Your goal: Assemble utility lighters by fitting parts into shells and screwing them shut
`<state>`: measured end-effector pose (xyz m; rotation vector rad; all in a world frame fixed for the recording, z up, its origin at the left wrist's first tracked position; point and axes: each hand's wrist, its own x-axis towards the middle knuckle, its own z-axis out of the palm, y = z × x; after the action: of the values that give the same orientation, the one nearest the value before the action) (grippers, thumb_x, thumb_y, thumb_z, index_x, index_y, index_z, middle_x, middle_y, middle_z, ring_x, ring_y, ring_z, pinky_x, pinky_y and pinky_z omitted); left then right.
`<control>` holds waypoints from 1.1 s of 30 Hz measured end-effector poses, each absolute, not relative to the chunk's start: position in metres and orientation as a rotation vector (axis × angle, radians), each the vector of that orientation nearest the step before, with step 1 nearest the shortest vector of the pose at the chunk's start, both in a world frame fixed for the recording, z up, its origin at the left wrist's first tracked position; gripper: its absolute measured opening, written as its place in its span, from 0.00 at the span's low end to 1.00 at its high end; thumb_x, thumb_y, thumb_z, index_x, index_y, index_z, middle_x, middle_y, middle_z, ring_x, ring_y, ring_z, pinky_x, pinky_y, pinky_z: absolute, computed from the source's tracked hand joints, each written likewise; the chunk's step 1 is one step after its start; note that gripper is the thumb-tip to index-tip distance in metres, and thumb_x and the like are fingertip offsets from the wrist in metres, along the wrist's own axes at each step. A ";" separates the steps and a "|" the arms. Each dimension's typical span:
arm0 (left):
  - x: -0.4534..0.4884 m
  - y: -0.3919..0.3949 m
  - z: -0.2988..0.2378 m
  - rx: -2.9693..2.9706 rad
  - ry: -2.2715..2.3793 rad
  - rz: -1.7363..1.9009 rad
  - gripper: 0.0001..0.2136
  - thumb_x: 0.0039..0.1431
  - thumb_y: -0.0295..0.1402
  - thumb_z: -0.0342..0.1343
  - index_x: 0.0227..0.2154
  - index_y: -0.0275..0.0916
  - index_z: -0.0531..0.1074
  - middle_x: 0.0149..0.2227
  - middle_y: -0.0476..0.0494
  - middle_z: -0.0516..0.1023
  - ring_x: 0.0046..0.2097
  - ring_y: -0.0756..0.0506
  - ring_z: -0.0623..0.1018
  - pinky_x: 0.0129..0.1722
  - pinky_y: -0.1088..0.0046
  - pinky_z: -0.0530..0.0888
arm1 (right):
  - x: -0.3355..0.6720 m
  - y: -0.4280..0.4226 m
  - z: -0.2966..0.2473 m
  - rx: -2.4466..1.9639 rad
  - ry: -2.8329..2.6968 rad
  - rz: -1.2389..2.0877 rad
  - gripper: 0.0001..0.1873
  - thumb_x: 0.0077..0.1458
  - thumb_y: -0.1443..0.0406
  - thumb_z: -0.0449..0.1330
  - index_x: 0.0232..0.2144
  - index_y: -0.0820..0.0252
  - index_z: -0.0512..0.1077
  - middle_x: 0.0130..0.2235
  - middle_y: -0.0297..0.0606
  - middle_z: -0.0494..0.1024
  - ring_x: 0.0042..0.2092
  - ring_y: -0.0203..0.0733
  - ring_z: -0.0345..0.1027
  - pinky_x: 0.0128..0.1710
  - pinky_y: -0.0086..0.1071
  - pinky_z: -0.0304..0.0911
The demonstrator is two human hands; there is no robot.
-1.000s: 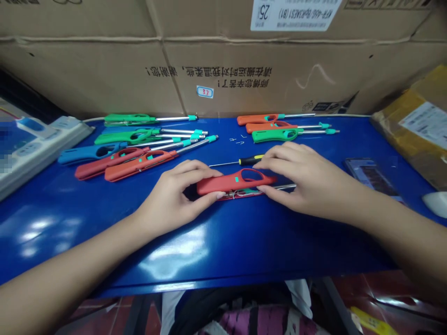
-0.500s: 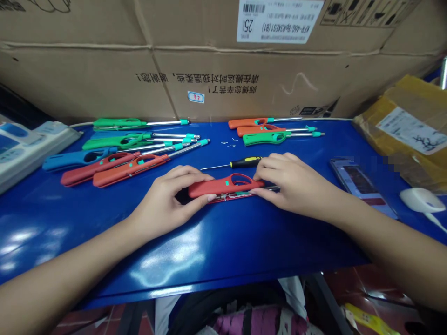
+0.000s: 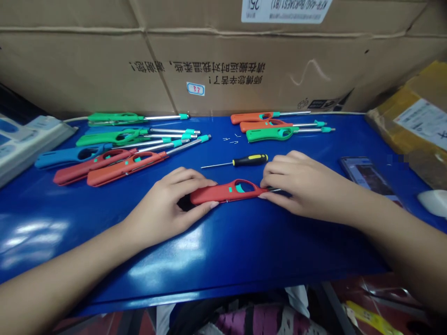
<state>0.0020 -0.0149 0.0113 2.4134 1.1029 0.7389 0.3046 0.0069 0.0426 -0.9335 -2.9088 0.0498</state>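
Observation:
A red long-necked gas lighter (image 3: 223, 191) lies on the blue tabletop between my hands, its two casing halves nearly together and a turquoise trigger showing in the loop. My left hand (image 3: 171, 200) pinches the handle end between thumb and fingers. At the other end, where the metal tube leaves the casing, my right hand (image 3: 296, 186) closes its thumb and fingertips on it, covering much of the tube. Just beyond the lighter lies a black and yellow screwdriver (image 3: 250, 160), its tip pointing left.
Several lighters, such as an orange one (image 3: 125, 168), lie at the back left. A green lighter (image 3: 268, 134) and two orange ones lie back right, near small screws (image 3: 231, 139). A phone (image 3: 366, 177), a white mouse (image 3: 433, 202) and a taped parcel (image 3: 405, 116) stand right. A cardboard box (image 3: 209, 51) walls the back.
The red lighter's casing halves have come together; the gap with inner parts showing along the near side has closed. My right hand has shifted slightly right, uncovering the screwdriver's handle.

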 end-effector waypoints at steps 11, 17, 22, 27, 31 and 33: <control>0.002 -0.016 0.008 2.469 1.110 0.704 0.15 0.65 0.40 0.62 0.51 0.40 0.77 0.45 0.44 0.79 0.46 0.45 0.76 0.47 0.67 0.74 | 0.305 0.006 0.042 -0.927 -2.929 -0.020 0.10 0.66 0.61 0.58 0.35 0.59 0.74 0.37 0.38 0.75 0.40 0.46 0.66 0.40 0.39 0.53; 0.004 -0.016 0.008 2.464 1.110 0.716 0.16 0.65 0.40 0.61 0.52 0.39 0.78 0.45 0.42 0.79 0.46 0.44 0.77 0.47 0.65 0.75 | 0.306 0.008 0.043 -0.929 -2.937 -0.022 0.11 0.67 0.61 0.56 0.35 0.59 0.74 0.36 0.39 0.76 0.40 0.46 0.66 0.40 0.39 0.54; 0.003 -0.017 0.010 2.483 1.103 0.712 0.15 0.66 0.38 0.60 0.51 0.40 0.78 0.46 0.41 0.80 0.47 0.43 0.77 0.48 0.64 0.76 | 0.307 0.008 0.042 -0.933 -2.942 -0.023 0.11 0.68 0.60 0.56 0.35 0.58 0.74 0.36 0.39 0.76 0.40 0.46 0.67 0.40 0.39 0.54; 0.002 -0.017 0.011 2.512 1.087 0.719 0.15 0.65 0.37 0.61 0.51 0.38 0.79 0.46 0.40 0.80 0.47 0.43 0.78 0.47 0.65 0.76 | 0.305 0.007 0.042 -0.906 -2.941 -0.041 0.10 0.67 0.61 0.57 0.35 0.58 0.73 0.36 0.38 0.76 0.40 0.46 0.68 0.40 0.39 0.54; 0.002 -0.017 0.011 2.535 1.076 0.721 0.15 0.64 0.36 0.61 0.51 0.37 0.79 0.46 0.40 0.80 0.47 0.43 0.78 0.48 0.65 0.76 | 0.305 0.007 0.041 -0.905 -2.940 -0.047 0.10 0.67 0.61 0.57 0.35 0.58 0.73 0.36 0.38 0.76 0.39 0.46 0.67 0.40 0.39 0.54; 0.002 -0.017 0.010 2.546 1.073 0.724 0.15 0.64 0.36 0.61 0.51 0.37 0.78 0.46 0.40 0.80 0.46 0.43 0.78 0.48 0.65 0.76 | 0.306 0.008 0.040 -0.906 -2.942 -0.054 0.11 0.67 0.61 0.56 0.35 0.59 0.74 0.36 0.38 0.76 0.40 0.47 0.68 0.39 0.39 0.53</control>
<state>0.0024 -0.0171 0.0101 2.5463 1.0733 0.7242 0.3057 0.0077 0.0403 -0.9055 -2.9417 -0.0541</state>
